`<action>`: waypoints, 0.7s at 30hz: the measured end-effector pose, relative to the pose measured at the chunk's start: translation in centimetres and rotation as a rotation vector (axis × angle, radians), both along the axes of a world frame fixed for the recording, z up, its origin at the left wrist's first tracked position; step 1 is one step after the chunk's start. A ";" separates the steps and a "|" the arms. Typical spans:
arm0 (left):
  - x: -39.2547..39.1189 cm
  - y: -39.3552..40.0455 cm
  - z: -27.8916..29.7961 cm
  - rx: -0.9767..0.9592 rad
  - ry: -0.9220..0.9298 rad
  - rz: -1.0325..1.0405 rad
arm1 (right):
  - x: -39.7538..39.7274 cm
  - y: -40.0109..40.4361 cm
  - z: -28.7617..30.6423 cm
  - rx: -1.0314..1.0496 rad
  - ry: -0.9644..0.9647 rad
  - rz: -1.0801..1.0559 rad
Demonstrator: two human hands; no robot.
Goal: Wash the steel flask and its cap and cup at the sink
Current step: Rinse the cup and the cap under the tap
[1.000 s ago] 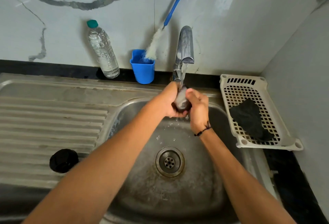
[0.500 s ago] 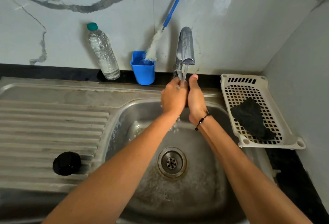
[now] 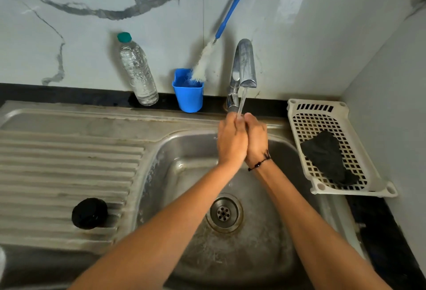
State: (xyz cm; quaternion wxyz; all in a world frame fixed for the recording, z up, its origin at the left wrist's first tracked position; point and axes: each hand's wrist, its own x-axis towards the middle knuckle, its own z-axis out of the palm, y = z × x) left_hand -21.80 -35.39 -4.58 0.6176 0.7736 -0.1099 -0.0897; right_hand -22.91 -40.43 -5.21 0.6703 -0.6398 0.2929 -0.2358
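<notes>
My left hand (image 3: 231, 142) and my right hand (image 3: 257, 142) are pressed side by side over the sink basin (image 3: 175, 149), backs towards me. Their fingertips sit right under the tap (image 3: 244, 66), and a thin stream of water falls onto them. The small steel cup they clasp is hidden between the palms. A round black cap (image 3: 89, 213) lies on the ribbed drainboard (image 3: 64, 162) to the left. The flask is not in view.
A clear water bottle (image 3: 137, 70) and a blue holder (image 3: 188, 98) with a blue-handled bottle brush (image 3: 230, 12) stand against the marble wall. A white slotted basket (image 3: 322, 114) with a black cloth (image 3: 327, 158) sits right of the basin. The drain (image 3: 223, 213) lies below my wrists.
My hands have risen closer to the spout and closed together. The grey steel cup that showed between them one second ago is now covered.
</notes>
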 end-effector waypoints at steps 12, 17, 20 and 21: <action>4.0 0.2 3.4 0.139 0.337 -0.304 | -1.6 0.5 0.4 -0.129 -0.080 0.205; 2.6 1.2 -2.1 0.131 -0.574 -0.188 | -0.1 -0.9 2.6 0.440 0.135 0.128; 2.5 1.0 -0.9 0.112 -0.404 -0.172 | -0.1 0.2 2.9 0.318 0.083 0.036; 2.5 0.5 0.0 0.116 -0.241 -0.157 | -0.2 0.6 3.0 0.263 0.073 0.005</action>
